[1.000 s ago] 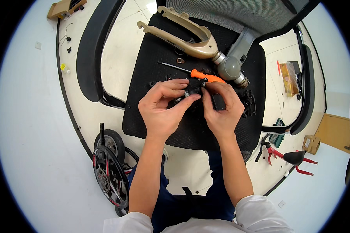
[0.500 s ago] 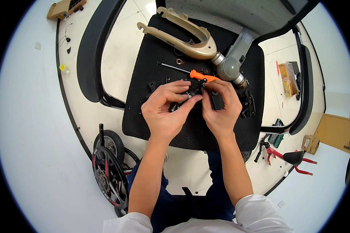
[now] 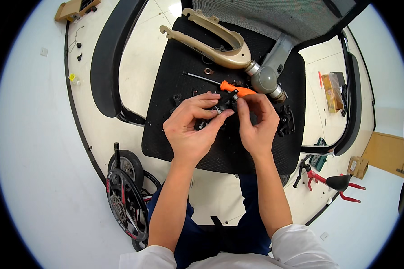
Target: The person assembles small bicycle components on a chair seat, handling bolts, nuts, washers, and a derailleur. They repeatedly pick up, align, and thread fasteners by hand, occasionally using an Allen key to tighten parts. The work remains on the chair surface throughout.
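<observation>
Over the black textured chair seat (image 3: 220, 155), my left hand (image 3: 192, 124) pinches a small black part with silver metal fittings (image 3: 227, 101), my right hand (image 3: 259, 122) curls half-open beside it, its hold unclear to me, and a loosened pinch could drop it.

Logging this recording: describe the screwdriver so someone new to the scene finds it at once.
Start at the black chair seat in mid-picture. On it, between the beige fork and the left hand, lies the screwdriver, its thin shaft pointing left. Its bright orange handle sets it apart from the dark parts around it.
</observation>
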Motion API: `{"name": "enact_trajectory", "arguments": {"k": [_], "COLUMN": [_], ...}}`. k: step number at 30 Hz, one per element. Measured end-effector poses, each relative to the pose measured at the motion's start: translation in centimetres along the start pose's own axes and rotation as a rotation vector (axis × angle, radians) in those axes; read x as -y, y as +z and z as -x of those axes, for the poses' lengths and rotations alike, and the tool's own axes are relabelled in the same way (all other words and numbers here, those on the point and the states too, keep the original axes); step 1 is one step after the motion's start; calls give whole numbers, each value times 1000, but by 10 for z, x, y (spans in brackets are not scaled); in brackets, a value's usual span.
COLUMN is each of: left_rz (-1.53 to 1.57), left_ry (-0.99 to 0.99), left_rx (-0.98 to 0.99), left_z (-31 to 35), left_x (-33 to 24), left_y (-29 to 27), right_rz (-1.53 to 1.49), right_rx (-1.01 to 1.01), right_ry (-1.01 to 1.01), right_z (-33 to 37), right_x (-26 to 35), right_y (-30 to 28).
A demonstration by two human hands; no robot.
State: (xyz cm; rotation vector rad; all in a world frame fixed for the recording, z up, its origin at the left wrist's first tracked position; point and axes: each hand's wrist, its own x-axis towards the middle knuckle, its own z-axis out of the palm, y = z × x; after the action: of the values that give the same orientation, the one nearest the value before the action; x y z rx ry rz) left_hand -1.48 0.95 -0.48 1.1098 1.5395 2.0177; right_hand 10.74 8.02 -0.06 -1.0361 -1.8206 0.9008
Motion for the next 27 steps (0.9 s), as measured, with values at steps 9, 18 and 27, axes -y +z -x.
{"name": "enact_trajectory", "arguments": {"k": [9, 18, 27], "left_rz": [-59, -158, 4], "left_ry": [108, 217, -36], "left_rx": [60, 152, 52], "left_z": [2, 3, 4], "left_x": [3, 2, 1], "left_y": [4, 5, 8], "right_rz": [-95, -759, 165], "right_rx": [-41, 19, -28], "right_ry": [133, 705, -247], "right_z": [5, -1, -3], "right_x": [-5, -3, -7], "right_y": [2, -15, -12]}}
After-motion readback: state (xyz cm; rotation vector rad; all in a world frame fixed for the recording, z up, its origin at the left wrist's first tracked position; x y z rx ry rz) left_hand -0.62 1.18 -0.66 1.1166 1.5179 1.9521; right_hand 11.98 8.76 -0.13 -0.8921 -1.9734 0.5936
